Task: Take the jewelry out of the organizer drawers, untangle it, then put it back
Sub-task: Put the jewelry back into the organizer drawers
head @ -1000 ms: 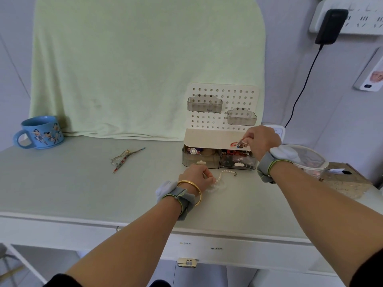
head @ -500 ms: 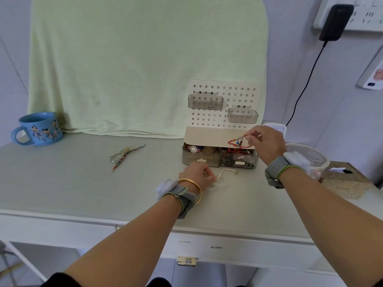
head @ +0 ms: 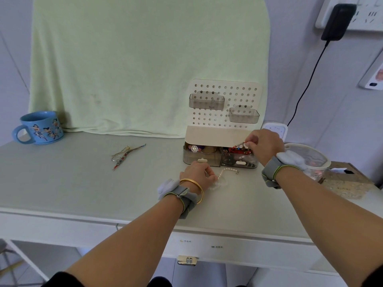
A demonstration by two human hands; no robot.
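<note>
Pale green towel hangs down the wall behind a light desk, with the little pegboard organizer sitting at the back. Right hand is up over the right drawer, fingertips pinching a red beaded chain whose other end still sits in the drawer's pile. Left hand rests on the desk just in front of the left drawer, fingers curled and pinching the near end of a pearl strand that lies on the desk. Off to the left is a tangled bunch of cords, well apart from the organizer, and a blue mug by the towel.
</note>
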